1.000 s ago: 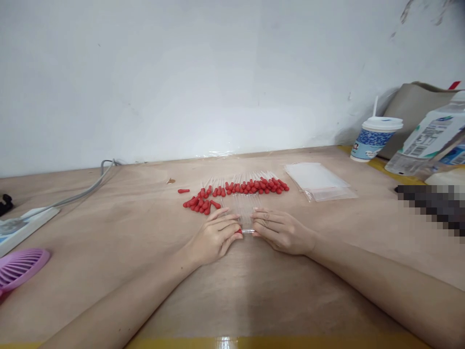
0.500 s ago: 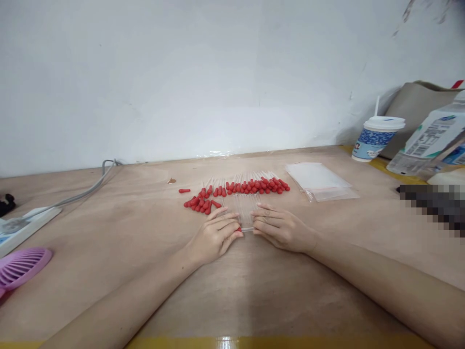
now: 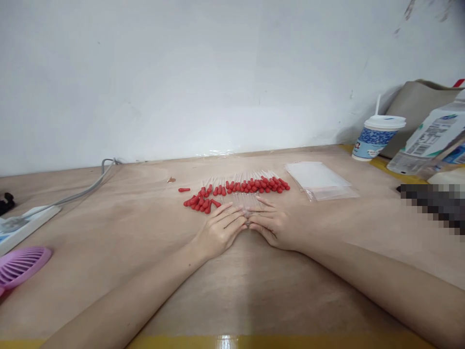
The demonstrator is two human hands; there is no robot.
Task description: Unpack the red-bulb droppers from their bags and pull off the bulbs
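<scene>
My left hand (image 3: 221,233) and my right hand (image 3: 281,228) meet fingertip to fingertip on the table, both closed. A red rubber bulb is pinched in the left fingers, now covered by them. The right fingers grip a clear glass dropper tube (image 3: 248,220), of which only a small part shows between the hands. Just beyond my fingers lie loose glass tubes (image 3: 246,199). Behind them stretches a row of droppers with red bulbs (image 3: 256,184), tubes pointing to the wall. Loose red bulbs (image 3: 199,204) are heaped left of the tubes, and a single bulb (image 3: 184,190) lies apart.
Clear plastic bags (image 3: 319,182) lie flat at the right. A paper cup (image 3: 378,138) with a straw, a plastic bottle (image 3: 425,140) and a grey bag (image 3: 410,106) stand farther right. At the left are a power strip (image 3: 32,228) with a grey cable and a pink fan (image 3: 25,266).
Both hands have come together, closing the gap between them. The tube's visible length has shrunk, and the red bulb in the left fingers has gone out of sight.
</scene>
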